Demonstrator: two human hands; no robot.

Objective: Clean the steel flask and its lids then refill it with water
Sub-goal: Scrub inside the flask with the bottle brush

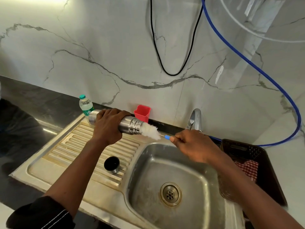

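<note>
Left hand (108, 125): fingers curled over the top of the steel flask (130, 125), gripping its middle. Flask held on its side in the air, above the back of the draining board (66, 162), base to the left, threaded mouth to the right.

Right hand (191, 144): thumb and fingers pinched on the blue handle end of a bottle brush (151, 130). White bristles sit at the flask's mouth, most of the head outside it; how far the tip goes in cannot be told. Brush and flask lie roughly in one line, hands at opposite ends.

Lid (111, 164): steel, black on its upturned face, resting alone on the ribs of the draining board, below the flask and near the sink (189, 171) edge.

Writing: none readable on the flask. Plastic water bottle (85, 105) with a teal cap stands just behind the flask's base; green label, print too small to read.

Around: red plastic cup (142, 113) against the wall behind the flask's neck. Tap (195, 119) behind the right hand. Drain (170, 193) in the basin floor. Dark basket (264, 156) right of the sink, holding a red checked cloth (247, 168), partly hidden by the right forearm. Blue hose (247, 60) and black cable (173, 74) hang down the marble wall. Dark desk (41, 103) to the left.
</note>
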